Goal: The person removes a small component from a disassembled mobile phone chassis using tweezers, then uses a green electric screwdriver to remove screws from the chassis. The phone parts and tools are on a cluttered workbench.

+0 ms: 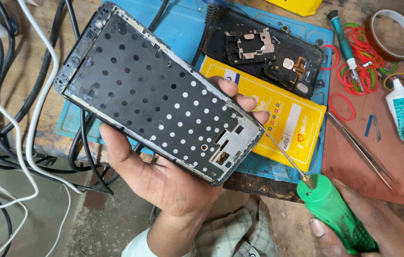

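Phone frame (156, 93), black and dotted with rows of small round holes, lies tilted across the middle of the view, its top corner toward 10 o'clock and its bottom corner toward 4 o'clock. The left hand (164, 176) cradles it from below, palm up, thumb along the lower long edge and fingertips (240, 95) curled over the upper edge, so this hand is closed around the frame. At 4 o'clock from the frame, the right hand (368, 223) grips a green-handled screwdriver (330, 209), fingers wrapped tight on the handle; its thin metal shaft runs up toward 10 o'clock and the tip sits just beside the frame's lower right edge, near the left fingertips. Whether the tip touches the frame cannot be told.

Behind the frame, at 1 o'clock, a yellow card package (287, 119) lies on a blue work mat (183, 28), and above it rests a black phone back with exposed parts (268, 52). Further toward 2 o'clock, on the counter (368, 157), sit red rubber bands (359, 52), a small teal screwdriver (347, 43), a roll of clear tape (394, 33) and a white glue tube (399, 102). Metal tweezers (359, 147) lie at 3 o'clock. At 9 o'clock, black and white cables (16, 119) hang off the counter's edge.
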